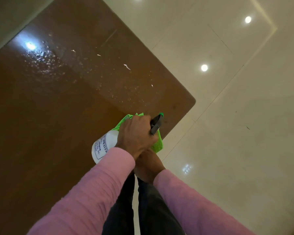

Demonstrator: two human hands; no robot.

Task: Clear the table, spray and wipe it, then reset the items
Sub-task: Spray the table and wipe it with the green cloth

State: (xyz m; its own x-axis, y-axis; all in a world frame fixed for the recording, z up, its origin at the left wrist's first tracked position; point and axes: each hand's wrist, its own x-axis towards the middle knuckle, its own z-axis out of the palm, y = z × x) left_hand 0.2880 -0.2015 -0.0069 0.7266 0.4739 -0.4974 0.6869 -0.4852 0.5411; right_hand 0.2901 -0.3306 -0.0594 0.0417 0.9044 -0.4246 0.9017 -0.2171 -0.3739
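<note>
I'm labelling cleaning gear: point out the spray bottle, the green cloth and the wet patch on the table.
spray bottle (103,146): head view, white labelled body.
green cloth (157,145): head view, its lower right corner.
wet patch (47,61): head view, middle of the glistening droplets.

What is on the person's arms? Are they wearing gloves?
Both arms wear long pink sleeves, the left sleeve and the right sleeve, plain and ending at the wrists. The left hand and right hand are bare: no gloves.
</note>
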